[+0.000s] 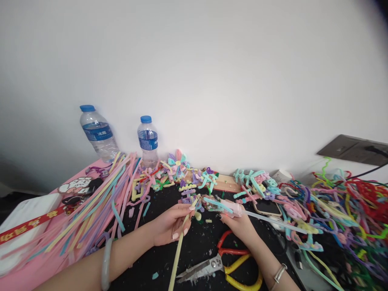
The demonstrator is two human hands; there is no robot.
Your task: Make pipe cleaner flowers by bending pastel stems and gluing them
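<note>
Two bare hands, apart, placed by the scissors [216, 264]: left hand [174, 224], beyond their blades, pinching one pale yellow pipe cleaner [178, 252], which runs down just left of their tips; right hand [238, 226], beyond their handles, wrapped around one pale glue gun [232, 208]. Two blue-capped bottles [98, 135] [148, 139], upper left, well beyond the scissors.

Backed by a plain pale wall [206, 81] in soft light — greyer leftward — with a dark socket panel [345, 147] at right, above a tabletop [145, 264] pink at left, black in the middle.
</note>
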